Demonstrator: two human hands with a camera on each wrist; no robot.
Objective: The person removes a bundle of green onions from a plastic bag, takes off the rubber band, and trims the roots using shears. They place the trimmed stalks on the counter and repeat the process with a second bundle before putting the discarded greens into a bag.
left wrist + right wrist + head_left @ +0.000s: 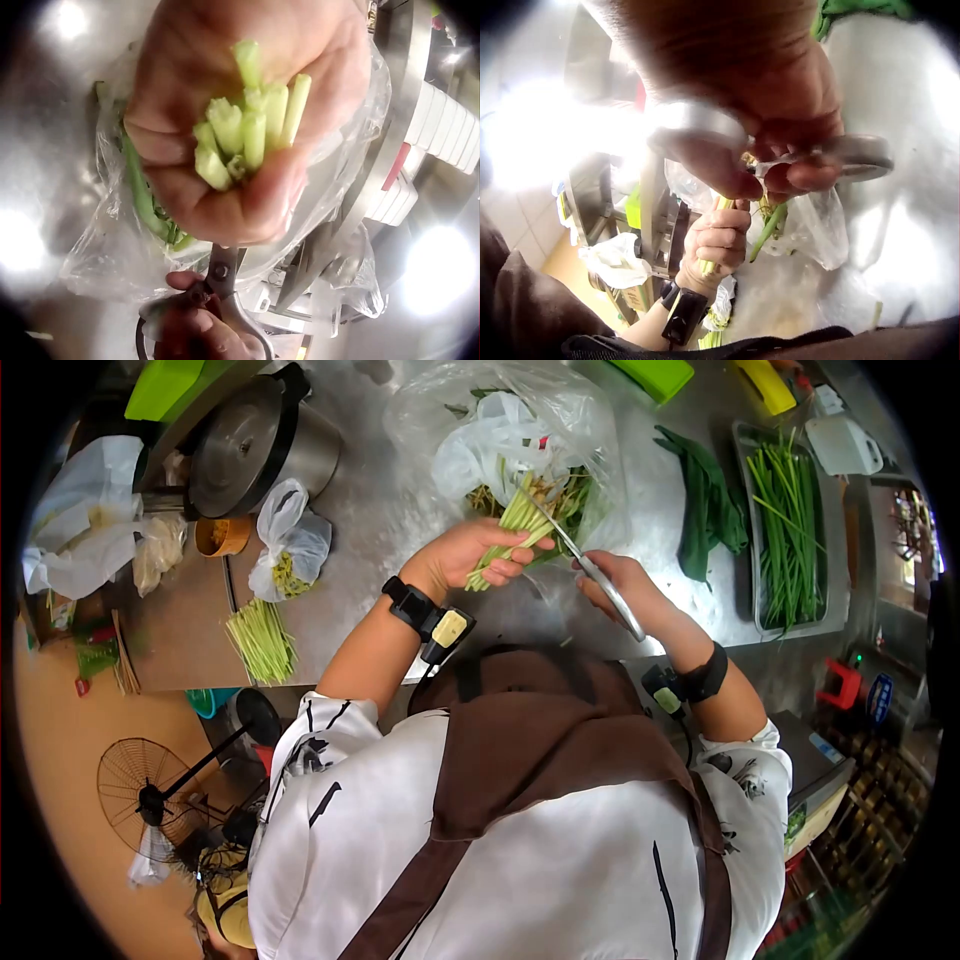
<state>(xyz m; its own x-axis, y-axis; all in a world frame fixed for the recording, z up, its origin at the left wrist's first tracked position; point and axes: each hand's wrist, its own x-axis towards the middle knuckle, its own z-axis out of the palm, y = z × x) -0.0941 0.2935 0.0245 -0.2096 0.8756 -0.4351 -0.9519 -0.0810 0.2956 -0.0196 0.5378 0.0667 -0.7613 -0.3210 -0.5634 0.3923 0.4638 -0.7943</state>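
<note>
A bunch of pale green stalks (522, 514) is gripped in my left hand (482, 554), fingers curled round it. In the left wrist view the cut ends of the stalks (255, 131) poke out of the fist. My right hand (632, 592) holds metal scissors (608, 592) by the handles, and the blades reach across the far part of the bunch, by its brownish root ends. Beneath lies a clear plastic bag (415, 435) with more green stems and a white bag (478, 452) in it. The right wrist view shows the scissor handle loops (866, 159) round the fingers.
Trimmed stalks (262, 642) lie at the table's near left edge, beside a small bag of green scraps (292, 555). A large lidded pot (250, 445) stands behind them. On the right are a dark green cloth (705, 505) and a metal tray (757, 575) of long green stems.
</note>
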